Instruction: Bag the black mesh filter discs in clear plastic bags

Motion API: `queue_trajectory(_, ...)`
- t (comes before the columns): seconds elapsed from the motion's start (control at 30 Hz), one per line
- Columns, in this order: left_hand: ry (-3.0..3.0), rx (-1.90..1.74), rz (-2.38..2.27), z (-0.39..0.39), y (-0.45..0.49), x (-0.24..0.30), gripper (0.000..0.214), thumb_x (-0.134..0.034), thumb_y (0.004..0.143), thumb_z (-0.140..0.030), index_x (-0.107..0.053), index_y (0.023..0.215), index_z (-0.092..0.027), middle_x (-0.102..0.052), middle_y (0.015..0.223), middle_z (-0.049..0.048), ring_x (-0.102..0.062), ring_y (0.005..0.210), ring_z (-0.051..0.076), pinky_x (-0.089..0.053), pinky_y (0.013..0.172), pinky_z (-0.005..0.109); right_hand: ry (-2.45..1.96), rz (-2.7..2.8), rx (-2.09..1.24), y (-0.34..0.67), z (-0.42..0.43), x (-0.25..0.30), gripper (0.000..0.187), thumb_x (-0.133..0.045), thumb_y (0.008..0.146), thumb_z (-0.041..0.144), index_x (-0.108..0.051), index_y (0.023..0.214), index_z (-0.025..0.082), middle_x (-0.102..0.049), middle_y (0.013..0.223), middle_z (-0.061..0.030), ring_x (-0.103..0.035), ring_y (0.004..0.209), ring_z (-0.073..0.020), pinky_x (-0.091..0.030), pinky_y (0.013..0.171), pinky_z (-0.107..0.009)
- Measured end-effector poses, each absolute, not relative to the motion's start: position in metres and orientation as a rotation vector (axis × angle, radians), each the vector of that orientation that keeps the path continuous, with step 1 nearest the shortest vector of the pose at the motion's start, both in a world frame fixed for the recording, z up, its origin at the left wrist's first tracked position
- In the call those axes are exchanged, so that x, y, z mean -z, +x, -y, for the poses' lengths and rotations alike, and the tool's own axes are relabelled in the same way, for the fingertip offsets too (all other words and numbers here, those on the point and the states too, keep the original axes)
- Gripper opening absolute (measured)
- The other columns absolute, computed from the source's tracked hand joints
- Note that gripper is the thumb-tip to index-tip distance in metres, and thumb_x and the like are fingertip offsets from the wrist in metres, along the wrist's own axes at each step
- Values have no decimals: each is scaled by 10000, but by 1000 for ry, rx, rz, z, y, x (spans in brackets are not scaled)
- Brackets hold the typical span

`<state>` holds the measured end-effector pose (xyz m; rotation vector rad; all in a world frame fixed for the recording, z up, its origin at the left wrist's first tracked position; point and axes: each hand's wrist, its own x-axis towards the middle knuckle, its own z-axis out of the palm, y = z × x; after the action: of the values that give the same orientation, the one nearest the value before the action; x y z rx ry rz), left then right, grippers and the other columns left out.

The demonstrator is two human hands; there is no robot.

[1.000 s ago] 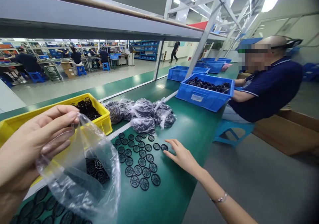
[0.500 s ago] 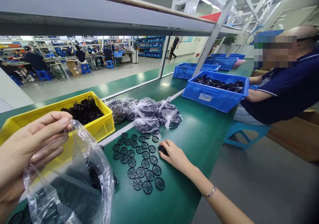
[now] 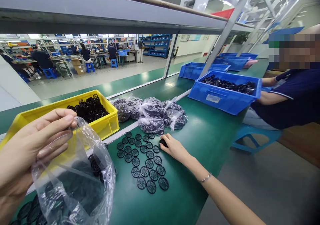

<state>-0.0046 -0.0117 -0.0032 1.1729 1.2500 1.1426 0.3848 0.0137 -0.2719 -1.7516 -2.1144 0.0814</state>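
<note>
My left hand point(image 3: 45, 141) pinches the rim of a clear plastic bag point(image 3: 102, 158), which hangs with its mouth spread wide. Black spoked rings show inside or behind the film. At the far edge of a loose group of flat black spoked rings point(image 3: 149, 164), my right hand point(image 3: 172, 146) curls its fingers around one or more black rings point(image 3: 163, 142). How many it holds is hidden by the fingers. The group lies flat on the green table point(image 3: 185, 171) in uneven rows.
Tied bags of black parts point(image 3: 151, 125) sit behind the rings. A yellow bin point(image 3: 110, 118) of black rings is at left. A blue bin point(image 3: 220, 100) of black parts stands by a co-worker point(image 3: 282, 98) at right. More rings point(image 3: 28, 211) lie at lower left. A shelf beam point(image 3: 125, 10) crosses above.
The ring nearest my right hand at the far edge of the group is gone from its spot, gathered into that hand. The view has shifted slightly left. My left hand keeps hold of the bag.
</note>
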Motion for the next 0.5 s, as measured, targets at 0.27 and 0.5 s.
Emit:
queue_trajectory(0.27, 1182, -1140, -1245, 8, -1, 7, 302, -833, 701, -365, -712, 941, -229, -497, 597, -43, -173, 391, -6, -221, 313, 97, -1524, 2320, -257, 380, 4, 269, 216, -483, 995, 324, -552, 1183, 241, -565, 1122, -63, -624, 810, -165, -540, 768, -311)
queue_trajectory(0.5, 1200, -1124, -1231, 11, -2, 6, 256, -813, 721, -379, -709, 903, -233, -413, 535, -61, -151, 388, 6, -202, 315, 112, -1556, 2290, -283, 386, 16, 269, 200, -479, 984, 321, -561, 1126, 207, -562, 1043, -78, -620, 788, -187, -543, 750, -340)
